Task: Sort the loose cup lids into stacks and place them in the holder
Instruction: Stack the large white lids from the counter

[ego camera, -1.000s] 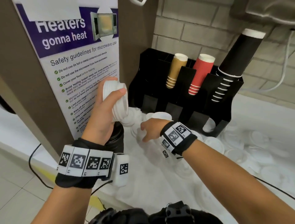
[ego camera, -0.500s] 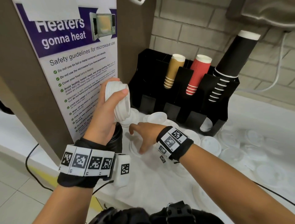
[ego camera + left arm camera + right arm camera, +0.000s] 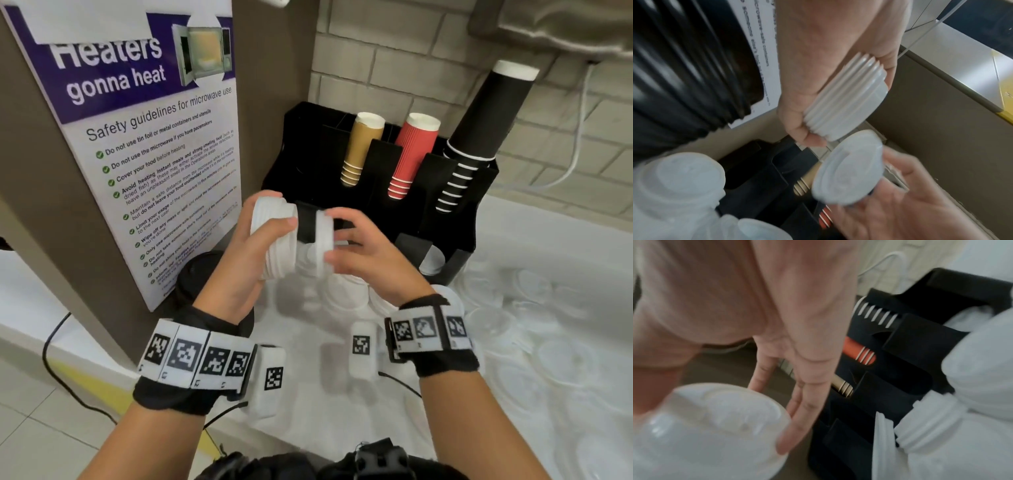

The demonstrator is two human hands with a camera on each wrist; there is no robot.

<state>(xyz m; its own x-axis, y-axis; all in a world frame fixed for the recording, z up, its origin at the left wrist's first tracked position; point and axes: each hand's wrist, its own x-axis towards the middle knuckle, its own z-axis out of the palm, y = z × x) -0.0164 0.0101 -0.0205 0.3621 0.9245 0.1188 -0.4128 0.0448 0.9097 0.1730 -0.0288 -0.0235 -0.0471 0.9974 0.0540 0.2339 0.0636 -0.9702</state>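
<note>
Head view, right hand (image 3: 370, 253) now raises lid (image 3: 323, 240) beside stack (image 3: 274, 240)

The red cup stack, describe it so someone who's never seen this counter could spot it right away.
Find the black holder against the brick wall at the back of the counter. Three cup stacks lean out of its slots; the red cup stack is the middle one, ribbed and red, between a tan stack and a much taller black stack.
</note>
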